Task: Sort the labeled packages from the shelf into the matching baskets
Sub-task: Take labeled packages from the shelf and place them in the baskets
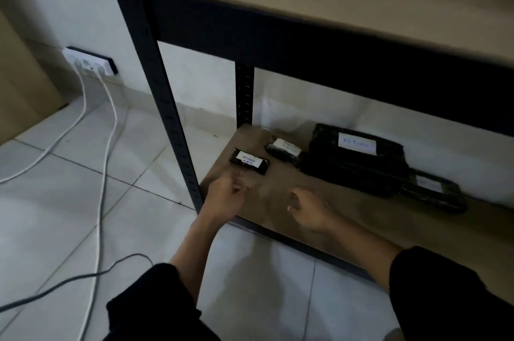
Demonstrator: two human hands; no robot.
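Several black wrapped packages with white labels lie on the bottom shelf board [278, 182]. A small flat one [249, 161] sits nearest the front left. Behind it lies a second small package [283, 149]. A large package [357, 155] is to the right, and a long flat one [434, 192] pokes out past it. My left hand [226, 196] hovers just in front of the small flat package, fingers loosely curled and holding nothing. My right hand [307, 208] hangs over the board's front edge, fingers relaxed, also holding nothing. No baskets are in view.
The shelf's dark metal upright [164, 101] stands just left of my left hand, and an upper shelf [319, 9] overhangs the packages. White cables [107, 151] run from a wall socket [91, 62] across the tiled floor, with a grey cable [69, 282] nearer me.
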